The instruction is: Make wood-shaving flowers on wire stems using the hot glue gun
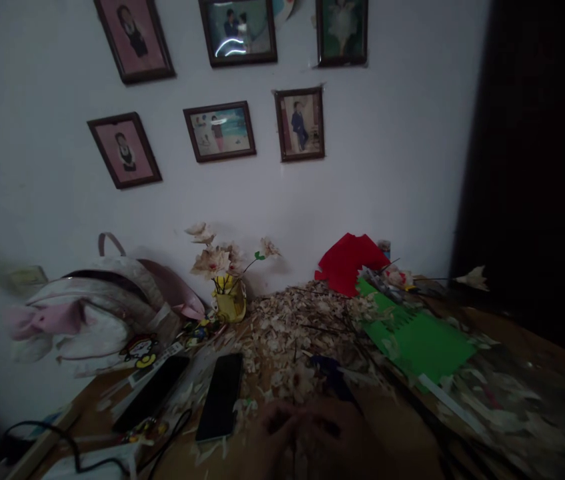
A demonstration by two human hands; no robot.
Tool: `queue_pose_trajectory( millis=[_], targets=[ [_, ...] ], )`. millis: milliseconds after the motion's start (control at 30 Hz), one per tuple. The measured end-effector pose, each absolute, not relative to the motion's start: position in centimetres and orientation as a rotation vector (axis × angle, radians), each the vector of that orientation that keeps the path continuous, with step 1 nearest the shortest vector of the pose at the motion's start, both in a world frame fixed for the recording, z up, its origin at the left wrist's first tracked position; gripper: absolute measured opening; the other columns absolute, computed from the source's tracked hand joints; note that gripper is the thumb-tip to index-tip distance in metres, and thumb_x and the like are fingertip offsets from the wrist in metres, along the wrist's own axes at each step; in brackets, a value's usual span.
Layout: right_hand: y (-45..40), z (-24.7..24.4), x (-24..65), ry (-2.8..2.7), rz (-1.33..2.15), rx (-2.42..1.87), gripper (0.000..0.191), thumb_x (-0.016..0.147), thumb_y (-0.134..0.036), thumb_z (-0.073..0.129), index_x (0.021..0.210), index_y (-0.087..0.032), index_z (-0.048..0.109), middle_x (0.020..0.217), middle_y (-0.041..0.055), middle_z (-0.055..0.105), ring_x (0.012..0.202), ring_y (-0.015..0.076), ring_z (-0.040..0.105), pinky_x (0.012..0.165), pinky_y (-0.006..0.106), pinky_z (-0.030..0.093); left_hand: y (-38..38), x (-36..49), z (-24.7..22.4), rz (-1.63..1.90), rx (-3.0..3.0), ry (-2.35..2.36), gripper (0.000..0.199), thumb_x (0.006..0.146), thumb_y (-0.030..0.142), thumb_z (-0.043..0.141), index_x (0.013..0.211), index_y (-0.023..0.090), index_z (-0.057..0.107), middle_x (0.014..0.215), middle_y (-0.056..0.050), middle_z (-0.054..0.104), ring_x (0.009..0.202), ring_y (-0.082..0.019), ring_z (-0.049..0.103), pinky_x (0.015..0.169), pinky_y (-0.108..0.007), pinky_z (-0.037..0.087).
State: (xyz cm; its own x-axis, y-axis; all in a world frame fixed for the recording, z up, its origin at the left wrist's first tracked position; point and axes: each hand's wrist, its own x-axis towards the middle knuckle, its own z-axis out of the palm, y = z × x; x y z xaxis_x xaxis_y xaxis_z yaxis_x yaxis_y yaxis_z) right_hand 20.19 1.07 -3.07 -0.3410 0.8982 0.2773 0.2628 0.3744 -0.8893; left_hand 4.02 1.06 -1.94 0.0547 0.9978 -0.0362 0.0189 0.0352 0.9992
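My left hand [277,430] and my right hand [337,440] sit close together at the bottom of the view, dark and blurred. Whatever they hold, if anything, is hidden. Just beyond them lies a heap of pale wood shavings and petal-like pieces [297,333] on the wooden table [392,427]. A dark blue object [333,377], perhaps a scissor handle, is the nearest thing past my right hand. A black smartphone [219,397] lies face up to the left of my hands.
A black remote [151,393] and tangled black cables [62,443] lie at the left. Green paper [415,340], red paper [349,263], a yellow vase with shaving flowers [229,300] and a pale backpack [102,313] stand beyond. Framed photos [219,131] hang on the wall.
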Motion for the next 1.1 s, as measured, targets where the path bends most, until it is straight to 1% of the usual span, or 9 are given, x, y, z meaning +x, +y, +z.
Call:
queue_pose_trajectory(
  millis=[67,167,267,400,533,667,800,967,1100],
  targets=[
    [0.9,-3.0,20.0,-1.797,0.968,-1.010,0.018,0.079,-0.028,0.053,0.089,-0.027,0.068,0.086,-0.0006,0.069,0.078,0.0151,0.061,0.067,0.022,0.043,0.9,4.1,-1.8,1.119,1.235,1.210,0.032,0.049,0.048,0.075,0.057,0.018,0.067,0.059,-0.001,0.063,0.065,-0.018,0.054,0.062,-0.026,0.040],
    [0.6,-2.7,19.8,-1.757,0.944,-1.053,0.016,0.078,-0.027,0.054,0.084,-0.024,0.068,0.080,-0.0006,0.068,0.074,0.0141,0.060,0.064,0.021,0.041,0.7,4.4,-1.3,1.099,1.178,1.206,0.032,0.045,0.047,0.076,0.055,0.018,0.066,0.057,0.000,0.062,0.062,-0.017,0.052,0.059,-0.026,0.039],
    [0.5,-2.4,19.7,-1.695,0.944,-1.130,0.014,0.075,-0.025,0.053,0.080,-0.021,0.066,0.071,-0.0009,0.065,0.066,0.0131,0.057,0.058,0.020,0.040,0.7,4.5,-1.0,1.128,1.107,1.187,0.030,0.042,0.041,0.078,0.052,0.018,0.063,0.053,0.002,0.059,0.058,-0.015,0.050,0.058,-0.025,0.038],
    [0.8,-2.5,19.7,-1.593,1.009,-1.170,0.014,0.076,-0.027,0.051,0.076,-0.019,0.063,0.067,-0.0012,0.062,0.063,0.0132,0.055,0.057,0.021,0.039,1.2,4.2,-2.2,1.209,0.962,1.081,0.031,0.041,0.035,0.080,0.052,0.017,0.057,0.050,0.005,0.055,0.053,-0.012,0.047,0.053,-0.023,0.035],
    [1.1,-2.7,19.7,-1.463,1.145,-1.174,0.015,0.071,-0.030,0.055,0.076,-0.018,0.062,0.068,0.0001,0.062,0.064,0.0150,0.056,0.057,0.023,0.041,1.8,4.1,-3.7,1.247,0.857,0.943,0.037,0.044,0.033,0.081,0.050,0.018,0.048,0.045,0.007,0.051,0.046,-0.008,0.041,0.048,-0.021,0.029],
    [1.1,-2.7,19.6,-1.317,1.259,-1.100,0.018,0.069,-0.034,0.055,0.075,-0.019,0.062,0.071,0.0017,0.064,0.072,0.0183,0.058,0.064,0.026,0.044,1.8,4.3,-3.7,1.287,0.717,0.874,0.037,0.044,0.030,0.081,0.052,0.018,0.048,0.047,0.006,0.053,0.048,-0.009,0.044,0.051,-0.022,0.032],
    [1.3,-3.0,19.5,-1.318,1.266,-1.110,0.018,0.068,-0.035,0.057,0.075,-0.019,0.062,0.073,0.0025,0.065,0.074,0.0190,0.060,0.067,0.027,0.044,2.0,4.3,-3.7,1.292,0.764,0.880,0.039,0.043,0.031,0.082,0.050,0.018,0.046,0.045,0.006,0.052,0.047,-0.010,0.044,0.050,-0.022,0.031],
    [2.0,-3.7,19.5,-1.282,1.245,-1.115,0.026,0.065,-0.036,0.062,0.085,-0.019,0.057,0.085,0.0049,0.066,0.082,0.0207,0.062,0.071,0.029,0.045,2.1,4.0,-4.2,1.286,0.853,0.897,0.040,0.044,0.033,0.082,0.050,0.018,0.045,0.045,0.007,0.049,0.046,-0.008,0.040,0.049,-0.021,0.029],
    [2.2,-3.4,19.7,-1.228,1.305,-1.159,0.024,0.062,-0.037,0.062,0.078,-0.019,0.060,0.076,0.0042,0.068,0.079,0.0211,0.062,0.070,0.029,0.046,1.8,4.3,-3.6,1.263,0.883,0.931,0.045,0.040,0.038,0.082,0.047,0.019,0.043,0.043,0.008,0.047,0.045,-0.008,0.039,0.047,-0.021,0.028]
  ],
)
